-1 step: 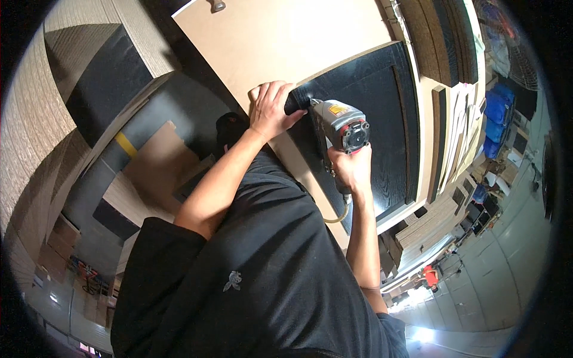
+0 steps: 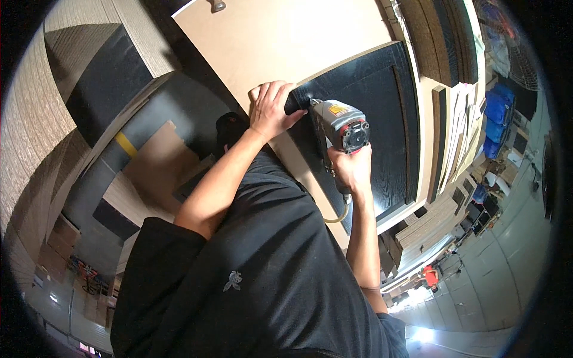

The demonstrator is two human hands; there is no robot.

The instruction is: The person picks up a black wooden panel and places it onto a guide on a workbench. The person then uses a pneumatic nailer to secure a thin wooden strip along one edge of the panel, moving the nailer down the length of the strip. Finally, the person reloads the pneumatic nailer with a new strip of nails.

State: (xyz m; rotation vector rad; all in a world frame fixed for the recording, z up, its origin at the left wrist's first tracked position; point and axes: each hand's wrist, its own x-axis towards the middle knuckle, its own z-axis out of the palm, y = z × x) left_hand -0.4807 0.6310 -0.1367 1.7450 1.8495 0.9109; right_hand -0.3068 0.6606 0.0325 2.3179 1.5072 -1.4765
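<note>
My right hand [image 2: 353, 170] is wrapped round the handle of a grey air nail gun [image 2: 340, 122] with a red-rimmed black cap. Its nose touches the black wood-grain panel [image 2: 373, 119] near the left corner. From the handle's lower end runs a yellowish air hose [image 2: 338, 219]. My left hand [image 2: 273, 112] grips that same corner, with its thumb on the near side and its fingers over the far edge. The panel has a raised strip [image 2: 406, 131] along its right side. It lies on a pale board worktop [image 2: 250, 48]. The nose's exact contact spot is partly hidden.
Stacked dark-edged boards [image 2: 439, 42] stand at the worktop's far right, beside layered pale sheets [image 2: 462, 128]. Wood-grain panels [image 2: 36, 149] rise on the left. Blue bundles [image 2: 497, 113] lie at the right. A person in red [image 2: 430, 275] is far off.
</note>
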